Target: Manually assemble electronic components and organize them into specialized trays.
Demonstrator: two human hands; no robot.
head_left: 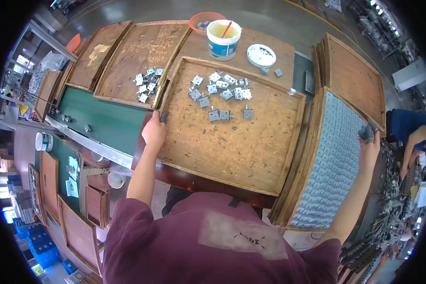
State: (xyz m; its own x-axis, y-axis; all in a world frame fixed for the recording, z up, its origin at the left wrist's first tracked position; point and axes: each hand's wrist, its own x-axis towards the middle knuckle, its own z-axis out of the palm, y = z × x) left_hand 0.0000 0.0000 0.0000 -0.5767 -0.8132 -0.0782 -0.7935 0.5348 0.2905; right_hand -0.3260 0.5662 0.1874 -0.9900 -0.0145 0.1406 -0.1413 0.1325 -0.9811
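Note:
In front of me lies a shallow wooden tray [222, 156] with several small square metal parts [226, 85] grouped toward its far side. My left hand [155, 130] is closed at this tray's left rim, a dark cover on a fingertip. Far out to the right, my right hand [369, 146] has grey covers on its fingers, which are bent together at the edge of a stacked tray. That tray is packed with rows of grey square pieces [333, 156]. A bare wooden tray [357, 75] lies askew beyond it, close to my right fingertips.
Beyond the tray stand a white-and-blue bucket [223, 42] with a red stick, a round white lid [261, 56] and an orange basin [206, 21]. Leftward, another tray [142, 52] holds metal parts beside a green belt [104, 120]. Another person [408, 130] works at far right.

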